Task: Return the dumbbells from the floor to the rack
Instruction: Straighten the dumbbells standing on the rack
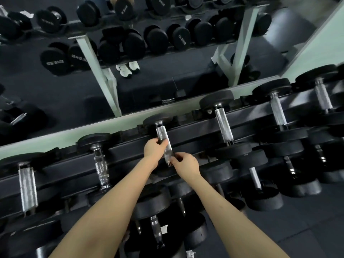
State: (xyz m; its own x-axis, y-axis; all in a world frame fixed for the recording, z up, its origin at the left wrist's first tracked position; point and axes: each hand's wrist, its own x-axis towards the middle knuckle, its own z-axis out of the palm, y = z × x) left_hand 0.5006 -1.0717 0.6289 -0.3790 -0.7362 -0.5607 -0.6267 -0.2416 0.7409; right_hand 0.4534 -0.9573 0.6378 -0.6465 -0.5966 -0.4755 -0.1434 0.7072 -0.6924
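Observation:
A black dumbbell with a knurled chrome handle (161,134) lies across the top tier of the black rack (195,127), its far head (157,119) against the mirror's base. My left hand (154,150) grips the handle from the left, with its fingers curled over the chrome. My right hand (186,163) holds the near end of the same handle from the right. The dumbbell's near head is hidden under my hands.
More dumbbells fill the top tier on both sides, such as one to the left (99,164) and one to the right (223,123). Lower tiers hold several more (256,174). A wall mirror (149,81) behind the rack reflects the rack and white shoes. Dark floor lies at bottom right (307,220).

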